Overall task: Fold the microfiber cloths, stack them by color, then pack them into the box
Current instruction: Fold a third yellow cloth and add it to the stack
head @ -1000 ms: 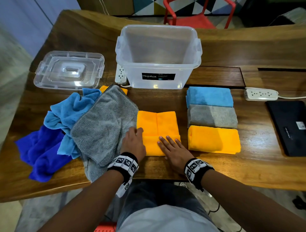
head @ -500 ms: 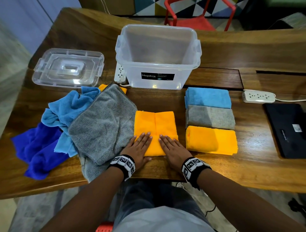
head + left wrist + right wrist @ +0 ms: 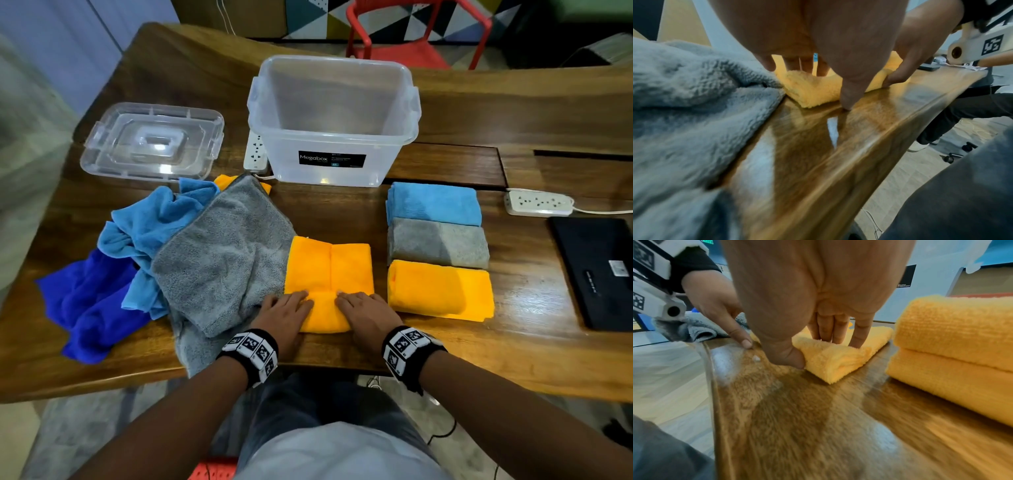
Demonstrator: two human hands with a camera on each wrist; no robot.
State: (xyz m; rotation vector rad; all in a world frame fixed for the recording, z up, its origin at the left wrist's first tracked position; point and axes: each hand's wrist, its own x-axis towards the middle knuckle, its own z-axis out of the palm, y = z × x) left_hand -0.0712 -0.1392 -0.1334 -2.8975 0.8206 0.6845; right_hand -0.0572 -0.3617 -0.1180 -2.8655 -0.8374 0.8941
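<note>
Three folded stacks, blue (image 3: 434, 204), grey (image 3: 440, 243) and orange (image 3: 441, 289), lie right of the orange cloth (image 3: 329, 270). Both hands, left (image 3: 285, 313) and right (image 3: 367, 313), pinch its near edge. Unfolded cloths (image 3: 191, 253) remain left of it; the box (image 3: 334, 120) beyond holds nothing.

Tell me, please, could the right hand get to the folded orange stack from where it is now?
Probably yes. The orange stack lies just to the right of the right hand with only bare table between, though that hand now grips the orange cloth and must release it.
</note>
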